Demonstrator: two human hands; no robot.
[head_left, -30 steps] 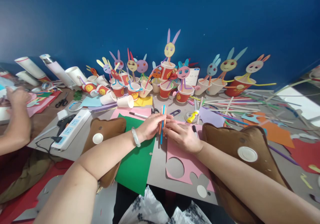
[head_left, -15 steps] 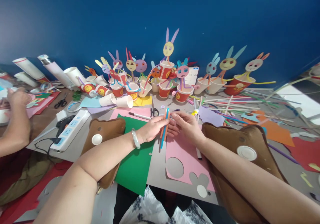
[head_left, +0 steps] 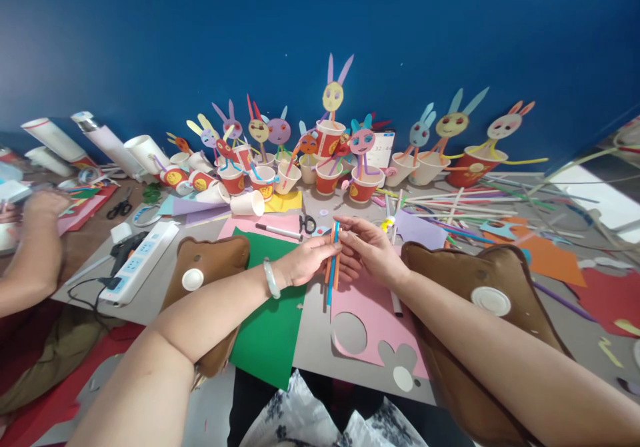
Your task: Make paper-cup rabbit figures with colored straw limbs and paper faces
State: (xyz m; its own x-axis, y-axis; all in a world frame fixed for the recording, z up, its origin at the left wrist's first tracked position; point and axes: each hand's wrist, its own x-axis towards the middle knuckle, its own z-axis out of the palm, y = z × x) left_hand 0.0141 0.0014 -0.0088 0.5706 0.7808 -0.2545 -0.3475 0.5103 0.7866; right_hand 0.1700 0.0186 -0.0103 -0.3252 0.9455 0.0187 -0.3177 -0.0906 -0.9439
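We hold a small bundle of blue and orange sticks in our left hand, with the grip narrow around it, the thumb lying across the front. The bundle stands almost upright above the worktop, near the inner edge of a pink sheet, and its blue end reaches lowest. Our right hand has its fingertips at the upper end of the bundle; we cannot tell if this grip is pressing on it or only touching. The pink sheet, which has cut-out holes, lies partly below our right hand, and a green sheet lies below our left wrist. On the outer sides we see two brown cushions, one beside each forearm. Behind our hands are black scissors and a marker, and farther back, paper cups carry rabbit heads. At the far left, we see another person's forearm.
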